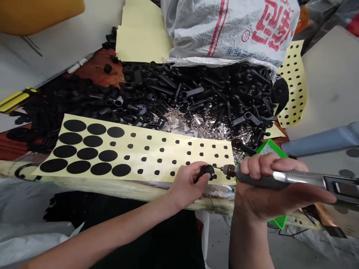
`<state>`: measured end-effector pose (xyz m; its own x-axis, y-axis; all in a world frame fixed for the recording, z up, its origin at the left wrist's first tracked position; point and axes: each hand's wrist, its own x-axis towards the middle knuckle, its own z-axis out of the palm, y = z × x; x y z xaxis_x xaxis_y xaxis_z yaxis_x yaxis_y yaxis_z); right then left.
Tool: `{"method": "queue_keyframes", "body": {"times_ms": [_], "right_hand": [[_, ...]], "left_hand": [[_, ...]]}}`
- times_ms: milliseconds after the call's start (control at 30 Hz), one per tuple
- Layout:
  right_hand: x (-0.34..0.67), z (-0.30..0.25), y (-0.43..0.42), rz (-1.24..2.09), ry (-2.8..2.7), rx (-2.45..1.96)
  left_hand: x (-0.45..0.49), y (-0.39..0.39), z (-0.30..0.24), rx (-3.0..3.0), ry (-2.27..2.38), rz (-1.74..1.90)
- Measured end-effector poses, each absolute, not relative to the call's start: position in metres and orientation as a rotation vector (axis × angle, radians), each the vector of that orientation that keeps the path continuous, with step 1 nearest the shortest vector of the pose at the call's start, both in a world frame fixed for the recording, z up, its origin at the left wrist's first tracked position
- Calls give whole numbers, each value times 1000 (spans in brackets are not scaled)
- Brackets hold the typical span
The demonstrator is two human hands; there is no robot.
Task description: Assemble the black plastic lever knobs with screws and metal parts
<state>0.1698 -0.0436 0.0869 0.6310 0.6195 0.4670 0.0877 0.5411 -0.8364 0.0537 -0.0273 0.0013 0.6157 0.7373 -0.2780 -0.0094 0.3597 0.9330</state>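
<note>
Near the table's front edge, my left hand (188,184) is closed around a small black plastic part (206,172), pinched between thumb and fingers. My right hand (269,190) grips a grey electric screwdriver (297,179), held almost level with its tip pointing left. The bit (220,168) meets or nearly meets the black part; whether it touches, I cannot tell. Beneath both hands lies a yellow backing sheet (151,164) with black round stickers (79,167) on its left and small dark spots across the rest. Partly behind my right hand stands a green tray (270,144) with small metal pieces.
Behind the sheet spread heaps of black plastic handles (193,92) and small silver metal pieces (182,123). A white woven sack (230,30) stands at the back beside plain yellow sheets (143,33). A yellow-and-black tool (17,99) lies far left; a blue-grey bar (322,138) lies right.
</note>
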Motion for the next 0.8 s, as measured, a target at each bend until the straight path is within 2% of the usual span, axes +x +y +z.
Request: {"method": "queue_keyframes", "body": {"times_ms": [800], "right_hand": [[158, 69, -34, 512, -881, -1011]], "left_hand": [[58, -30, 1, 1199, 891, 645]]}}
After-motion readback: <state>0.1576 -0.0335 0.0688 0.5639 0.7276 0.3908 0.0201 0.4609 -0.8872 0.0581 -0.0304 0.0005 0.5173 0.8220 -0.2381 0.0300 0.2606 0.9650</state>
